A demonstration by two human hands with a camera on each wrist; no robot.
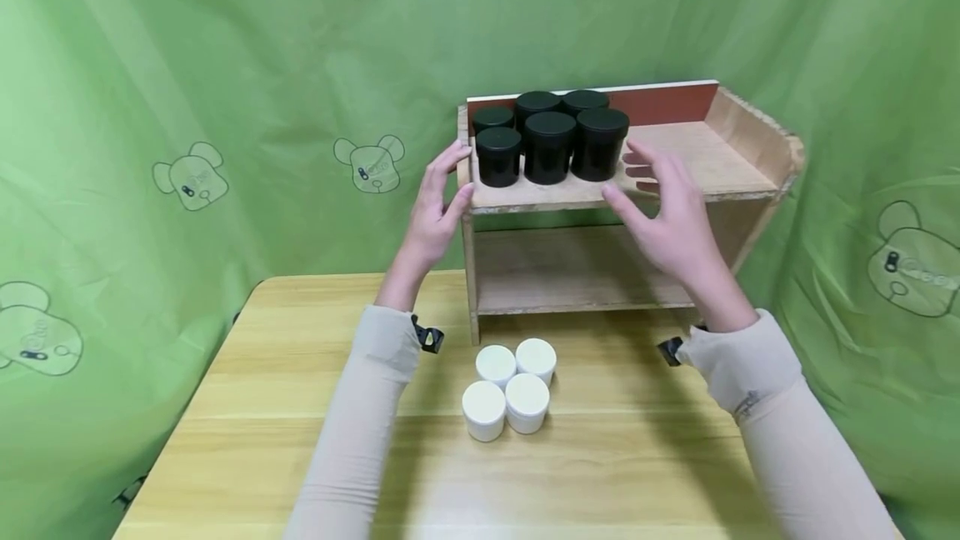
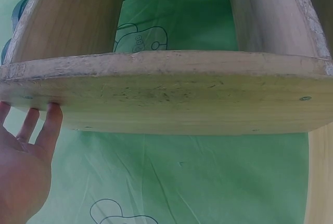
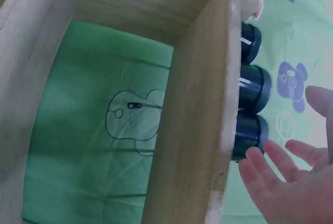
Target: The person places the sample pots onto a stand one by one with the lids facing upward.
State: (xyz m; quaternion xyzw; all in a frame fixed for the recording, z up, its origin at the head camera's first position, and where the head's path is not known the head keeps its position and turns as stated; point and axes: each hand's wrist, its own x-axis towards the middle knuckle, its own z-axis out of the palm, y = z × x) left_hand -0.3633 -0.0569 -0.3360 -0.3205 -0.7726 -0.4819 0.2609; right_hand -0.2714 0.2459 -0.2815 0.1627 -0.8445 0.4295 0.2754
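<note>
1. The right hand (image 1: 675, 223) is held spread, thumb well apart from the fingers, just beside the front-right black jar (image 1: 598, 147); nothing is gripped, and whether the jar is touched cannot be told. The left hand (image 1: 432, 213) is laid against the left side panel (image 2: 171, 91), fingers extended with their tips on its outer face; nothing is pinched.
2. Behind everything, a green curtain (image 1: 285, 40) is hung.
3. By the bench (image 1: 300, 373), the shelf unit and the white jars are carried.
4. The shelf unit (image 1: 540, 269) is best steadied by light, even contact from the left hand, since any shove on the panel could rock what stands above.
5. Six black jars (image 1: 549, 148) are stood in two rows of three at the left end of the upper board (image 1: 697, 157), the front row near its edge. If the front-right jar is to be handled, it should be met low on its side and moved gently, its neighbours undisturbed and the edge kept in mind.
6. Four white jars (image 1: 483, 411) are bunched on the bench in front of the unit, between the forearms; sleeves should be kept clear of them.
</note>
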